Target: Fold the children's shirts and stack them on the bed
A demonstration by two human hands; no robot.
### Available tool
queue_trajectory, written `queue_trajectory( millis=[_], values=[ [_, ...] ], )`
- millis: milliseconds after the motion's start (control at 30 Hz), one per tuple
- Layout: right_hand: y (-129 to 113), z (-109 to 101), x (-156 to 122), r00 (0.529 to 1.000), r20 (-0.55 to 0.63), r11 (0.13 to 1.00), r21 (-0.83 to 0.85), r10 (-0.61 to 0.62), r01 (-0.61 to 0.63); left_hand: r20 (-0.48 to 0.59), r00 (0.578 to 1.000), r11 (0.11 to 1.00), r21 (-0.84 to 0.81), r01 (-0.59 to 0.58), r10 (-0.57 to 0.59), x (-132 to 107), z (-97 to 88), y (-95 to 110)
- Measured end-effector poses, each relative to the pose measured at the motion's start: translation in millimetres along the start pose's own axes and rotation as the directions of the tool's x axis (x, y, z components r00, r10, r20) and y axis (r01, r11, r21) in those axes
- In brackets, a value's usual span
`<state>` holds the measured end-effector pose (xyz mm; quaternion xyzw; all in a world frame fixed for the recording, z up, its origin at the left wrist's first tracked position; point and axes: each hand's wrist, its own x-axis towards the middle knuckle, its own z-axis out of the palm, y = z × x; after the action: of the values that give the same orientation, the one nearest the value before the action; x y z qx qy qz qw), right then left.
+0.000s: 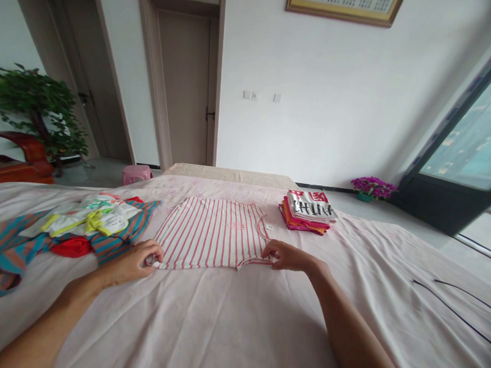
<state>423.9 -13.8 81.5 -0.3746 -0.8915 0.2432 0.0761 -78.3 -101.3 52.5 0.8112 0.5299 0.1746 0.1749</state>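
Note:
A small white garment with red stripes point(211, 234) lies flat on the pale pink bed sheet point(224, 323). My left hand point(140, 258) is closed in a pinch on the garment's near left corner. My right hand point(285, 255) is closed in a pinch on its near right corner. Both forearms reach in from the bottom of the view.
A loose heap of clothes point(67, 226), striped, white, yellow and red, lies to the left. A folded stack of clothes point(309, 210) sits to the right of the striped garment. A black cable point(454, 304) runs over the sheet at far right. A pink stool point(137, 174) stands behind the bed.

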Motion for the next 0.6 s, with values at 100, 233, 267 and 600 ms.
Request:
queue_trajectory(
  millis=[100, 233, 267, 600],
  values=[
    [-6.8, 4.1, 3.9, 0.997, -0.073, 0.998, -0.064, -0.022, 0.017, -0.003, 1.000, 1.000, 0.001, 0.007, -0.007, 1.7, 0.0, 2.2],
    [-8.7, 5.3, 5.9, 0.993, -0.117, 1.000, -0.013, 0.026, -0.028, 0.011, 0.999, 0.999, -0.034, 0.041, -0.041, 2.6, -2.8, 4.2],
    [-7.8, 4.4, 5.5, 0.993, -0.112, 0.999, 0.022, 0.047, -0.045, 0.009, 0.998, 0.997, -0.057, 0.059, -0.059, 2.6, -3.7, 4.5],
    [12.2, 12.7, 20.8, 0.922, -0.338, 0.982, 0.098, 0.187, -0.163, -0.181, 0.946, 0.949, -0.213, 0.231, -0.270, 21.4, -6.1, -0.4]
  ],
)
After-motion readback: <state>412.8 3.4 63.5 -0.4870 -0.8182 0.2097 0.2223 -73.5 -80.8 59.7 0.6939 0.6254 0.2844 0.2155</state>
